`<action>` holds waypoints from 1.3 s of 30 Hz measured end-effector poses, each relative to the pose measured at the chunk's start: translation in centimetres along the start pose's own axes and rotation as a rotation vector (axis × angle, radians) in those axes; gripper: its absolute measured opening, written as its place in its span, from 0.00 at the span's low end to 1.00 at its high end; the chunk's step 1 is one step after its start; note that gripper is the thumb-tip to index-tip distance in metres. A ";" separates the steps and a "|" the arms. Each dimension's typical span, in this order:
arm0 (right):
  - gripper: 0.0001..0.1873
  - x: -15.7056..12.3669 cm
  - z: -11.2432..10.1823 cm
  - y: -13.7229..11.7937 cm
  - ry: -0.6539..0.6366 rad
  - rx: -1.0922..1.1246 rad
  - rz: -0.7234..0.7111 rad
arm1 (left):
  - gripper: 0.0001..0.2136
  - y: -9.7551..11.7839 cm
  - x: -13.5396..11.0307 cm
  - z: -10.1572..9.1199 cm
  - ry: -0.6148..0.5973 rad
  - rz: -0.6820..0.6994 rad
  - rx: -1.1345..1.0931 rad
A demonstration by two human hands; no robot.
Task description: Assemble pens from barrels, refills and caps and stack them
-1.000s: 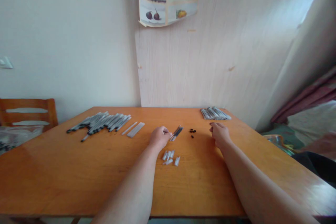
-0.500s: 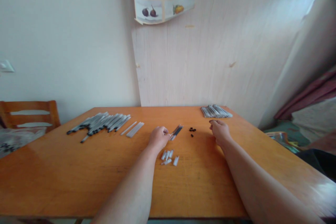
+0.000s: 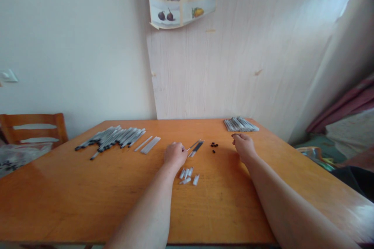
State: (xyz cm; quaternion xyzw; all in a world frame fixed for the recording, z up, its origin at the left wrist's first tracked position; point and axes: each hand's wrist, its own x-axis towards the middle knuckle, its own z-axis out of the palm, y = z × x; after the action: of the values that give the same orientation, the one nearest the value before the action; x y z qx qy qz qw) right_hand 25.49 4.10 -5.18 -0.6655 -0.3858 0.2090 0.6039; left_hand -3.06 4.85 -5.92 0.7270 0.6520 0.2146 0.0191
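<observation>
My left hand (image 3: 175, 154) is closed at the table's middle, its fingers pinched on the near end of a thin pen refill (image 3: 193, 145). Right beside it lie several dark-filled pen refills (image 3: 198, 147), side by side. Farther right, my right hand (image 3: 244, 146) is closed, with something small and dark at its fingertips that I cannot make out. Between the hands sit several small black caps (image 3: 214, 145). Several short translucent plastic pieces (image 3: 186, 173) lie nearer to me, below my left hand.
At the left spreads a heap of clear pen barrels with black ends (image 3: 117, 137). Clear empty tubes (image 3: 150, 145) lie beside it. A stack of pens or refills (image 3: 240, 123) rests at the back right. A chair (image 3: 36, 126) and a plastic bag (image 3: 23, 155) stand left of the wooden table (image 3: 87, 202).
My left hand has shifted slightly left, drawing the refill a little apart from the row. My right hand stays nearly where it was, closed.
</observation>
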 end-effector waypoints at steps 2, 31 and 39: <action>0.15 0.0 0.1 0.1 -0.016 -0.016 -0.029 | 0.09 0.3 -0.1 -0.3 -0.039 -0.029 0.058; 0.15 -5.5 2.9 -2.7 -0.465 -0.503 -0.763 | 0.14 3.7 -1.5 -0.8 -0.193 0.140 -0.545; 0.16 -4.8 2.3 -2.4 -0.394 -0.517 -0.706 | 0.14 1.5 -0.8 -2.2 0.132 0.045 -0.157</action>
State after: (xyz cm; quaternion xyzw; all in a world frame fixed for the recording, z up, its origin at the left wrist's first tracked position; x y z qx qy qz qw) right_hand 20.19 1.84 -4.23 -0.5699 -0.7347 0.0105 0.3678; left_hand -2.39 3.32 -3.68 0.7220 0.6165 0.3128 0.0285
